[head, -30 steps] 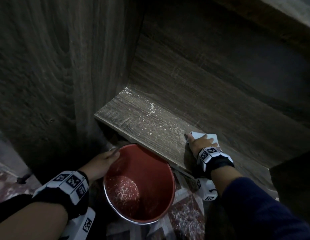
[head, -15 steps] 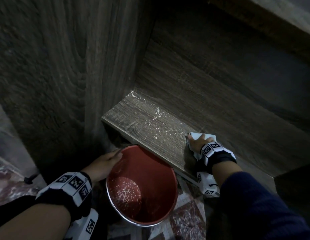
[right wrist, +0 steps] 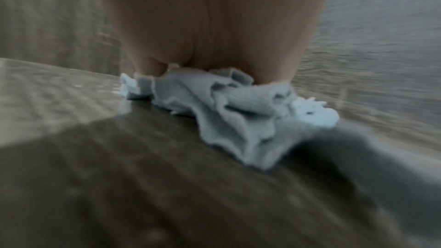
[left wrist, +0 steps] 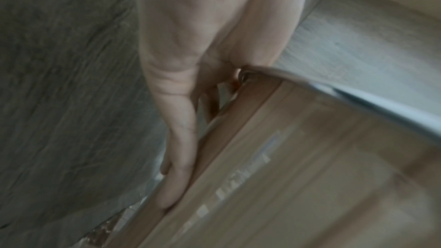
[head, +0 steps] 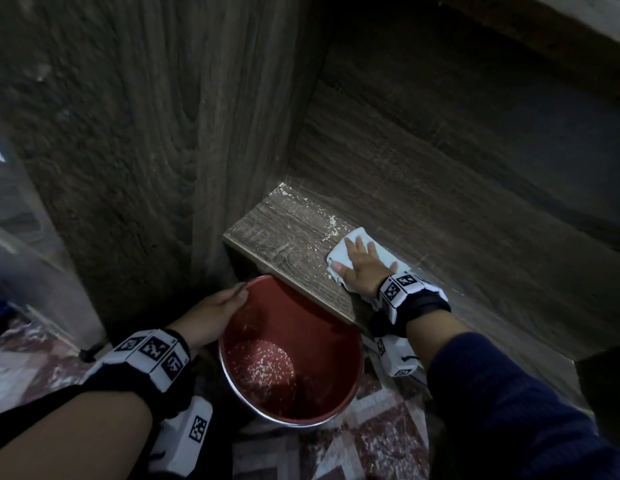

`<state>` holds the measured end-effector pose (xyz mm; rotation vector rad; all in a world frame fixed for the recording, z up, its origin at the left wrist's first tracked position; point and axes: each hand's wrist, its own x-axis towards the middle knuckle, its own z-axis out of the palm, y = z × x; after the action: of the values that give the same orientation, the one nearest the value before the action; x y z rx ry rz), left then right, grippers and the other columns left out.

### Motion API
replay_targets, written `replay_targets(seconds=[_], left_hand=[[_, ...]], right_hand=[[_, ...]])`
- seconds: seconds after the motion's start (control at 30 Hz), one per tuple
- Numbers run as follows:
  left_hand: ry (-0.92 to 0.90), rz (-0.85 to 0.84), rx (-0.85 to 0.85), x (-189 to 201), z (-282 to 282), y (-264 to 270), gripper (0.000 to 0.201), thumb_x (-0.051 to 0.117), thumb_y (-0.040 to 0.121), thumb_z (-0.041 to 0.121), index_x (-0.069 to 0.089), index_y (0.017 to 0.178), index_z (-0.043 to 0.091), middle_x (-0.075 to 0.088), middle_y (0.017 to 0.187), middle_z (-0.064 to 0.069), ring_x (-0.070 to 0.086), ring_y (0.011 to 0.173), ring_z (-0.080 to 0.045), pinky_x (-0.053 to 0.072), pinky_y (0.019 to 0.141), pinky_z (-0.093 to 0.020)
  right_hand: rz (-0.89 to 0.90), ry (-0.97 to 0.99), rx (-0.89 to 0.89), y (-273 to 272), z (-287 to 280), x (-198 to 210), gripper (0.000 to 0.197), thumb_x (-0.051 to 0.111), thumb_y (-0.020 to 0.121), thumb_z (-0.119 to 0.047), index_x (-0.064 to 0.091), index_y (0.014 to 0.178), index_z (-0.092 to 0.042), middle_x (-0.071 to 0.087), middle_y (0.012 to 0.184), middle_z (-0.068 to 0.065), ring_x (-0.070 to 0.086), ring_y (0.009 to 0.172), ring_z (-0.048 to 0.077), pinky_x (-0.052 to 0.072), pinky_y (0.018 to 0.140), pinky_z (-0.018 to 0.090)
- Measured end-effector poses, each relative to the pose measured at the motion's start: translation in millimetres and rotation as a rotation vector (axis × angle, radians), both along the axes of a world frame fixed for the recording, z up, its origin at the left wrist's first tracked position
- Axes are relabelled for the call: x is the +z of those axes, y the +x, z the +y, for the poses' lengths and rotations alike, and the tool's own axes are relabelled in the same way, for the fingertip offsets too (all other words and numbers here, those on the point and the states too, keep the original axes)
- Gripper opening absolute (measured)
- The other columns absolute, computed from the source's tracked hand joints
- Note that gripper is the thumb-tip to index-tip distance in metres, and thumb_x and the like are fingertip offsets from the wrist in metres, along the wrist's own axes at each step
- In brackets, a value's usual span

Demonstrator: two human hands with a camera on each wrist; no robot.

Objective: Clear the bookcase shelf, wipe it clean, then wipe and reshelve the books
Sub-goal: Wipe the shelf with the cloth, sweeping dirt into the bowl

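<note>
A dusty wooden shelf (head: 287,237) runs from the bookcase's left corner, with white crumbs (head: 332,225) scattered on it. My right hand (head: 362,263) lies flat with straight fingers on a white cloth (head: 339,258), pressing it onto the shelf beside the crumbs. The right wrist view shows the crumpled cloth (right wrist: 233,116) under the right hand (right wrist: 210,25) on the shelf (right wrist: 119,176). Just below the shelf's front edge, my left hand (head: 218,310) grips the rim of a red bucket (head: 319,327). In the left wrist view, the left hand (left wrist: 181,139) has its fingers along the bucket (left wrist: 298,157).
White crumbs (head: 263,365) lie in the bucket's bottom. The bookcase's side panel (head: 145,150) rises at the left and its back panel (head: 440,150) behind the shelf. A red-and-white patterned floor (head: 381,441) lies below. A dark block (head: 606,393) stands at the right.
My right hand has slid the cloth left along the shelf toward the crumbs, and its fingers now lie spread flat. The left hand still holds the bucket under the shelf edge.
</note>
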<state>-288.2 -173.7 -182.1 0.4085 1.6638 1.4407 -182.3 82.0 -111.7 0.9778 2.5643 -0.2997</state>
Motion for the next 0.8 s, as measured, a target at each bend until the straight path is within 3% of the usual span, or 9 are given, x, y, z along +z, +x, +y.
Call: replay_targets(seconds=[0.1, 0.17, 0.27, 0.4, 0.6, 0.73, 0.8], left_hand=[[0.005, 0.016, 0.022, 5.8, -1.2, -1.0, 0.022, 0.043, 0.102, 0.026, 0.058, 0.098, 0.042, 0.068, 0.096, 0.011, 0.063, 0.085, -0.002, 0.049, 0.075, -0.018], [-0.006, 0.022, 0.023, 8.4, -1.5, -3.1, 0.022, 0.043, 0.102, 0.026, 0.059, 0.099, 0.042, 0.069, 0.098, 0.009, 0.063, 0.083, 0.0, 0.049, 0.074, -0.017], [-0.018, 0.028, 0.007, 12.2, -2.2, -5.8, 0.022, 0.043, 0.102, 0.033, 0.061, 0.104, 0.045, 0.07, 0.11, 0.001, 0.066, 0.096, -0.012, 0.051, 0.083, -0.03], [-0.041, 0.043, 0.018, 21.5, 0.0, -6.1, 0.022, 0.038, 0.103, 0.033, 0.054, 0.118, 0.039, 0.065, 0.101, 0.008, 0.059, 0.08, -0.004, 0.043, 0.06, -0.021], [-0.078, 0.067, 0.014, 35.5, 11.3, -9.2, 0.03, 0.036, 0.104, 0.031, 0.05, 0.131, 0.033, 0.061, 0.115, 0.0, 0.057, 0.083, -0.009, 0.041, 0.061, -0.021], [-0.11, 0.081, 0.003, 38.4, 16.6, -9.8, 0.036, 0.036, 0.104, 0.031, 0.048, 0.138, 0.026, 0.06, 0.126, -0.003, 0.056, 0.099, -0.016, 0.042, 0.077, -0.028], [-0.114, 0.083, -0.006, 37.8, 16.3, -9.9, 0.035, 0.036, 0.104, 0.032, 0.05, 0.136, 0.027, 0.061, 0.127, -0.005, 0.057, 0.1, -0.018, 0.043, 0.071, -0.027]], right_hand=[[0.049, -0.046, 0.092, -2.3, -13.9, 4.0, 0.072, 0.031, 0.096, -0.059, -0.002, 0.153, -0.031, -0.014, 0.16, -0.008, -0.013, 0.148, 0.016, -0.006, 0.112, 0.062], [0.087, -0.084, 0.148, -0.9, -22.9, 5.9, 0.07, 0.035, 0.097, -0.055, 0.0, 0.153, -0.032, -0.013, 0.16, -0.009, -0.013, 0.147, 0.014, -0.01, 0.113, 0.059], [0.145, -0.139, 0.27, 2.6, -41.3, 3.7, 0.07, 0.041, 0.097, -0.051, 0.003, 0.153, -0.034, -0.011, 0.16, -0.012, -0.015, 0.147, 0.012, -0.013, 0.114, 0.056], [0.192, -0.157, 0.431, 10.4, -64.9, -5.5, 0.072, 0.049, 0.096, -0.043, 0.004, 0.153, -0.035, -0.009, 0.16, -0.014, -0.015, 0.145, 0.006, -0.015, 0.113, 0.05], [0.269, -0.204, 0.534, 25.2, -80.1, -8.7, 0.072, 0.057, 0.095, -0.022, 0.014, 0.152, -0.034, 0.0, 0.16, -0.015, -0.013, 0.145, 0.005, -0.015, 0.115, 0.043], [0.271, -0.272, 0.612, 37.1, -93.2, -5.8, 0.069, 0.058, 0.093, -0.01, 0.025, 0.15, -0.031, 0.012, 0.158, -0.015, -0.006, 0.144, -0.001, -0.014, 0.116, 0.034], [0.293, -0.344, 0.604, 44.4, -94.9, -0.2, 0.068, 0.057, 0.093, -0.006, 0.027, 0.149, -0.031, 0.017, 0.158, -0.015, -0.001, 0.145, 0.0, -0.009, 0.118, 0.031]])
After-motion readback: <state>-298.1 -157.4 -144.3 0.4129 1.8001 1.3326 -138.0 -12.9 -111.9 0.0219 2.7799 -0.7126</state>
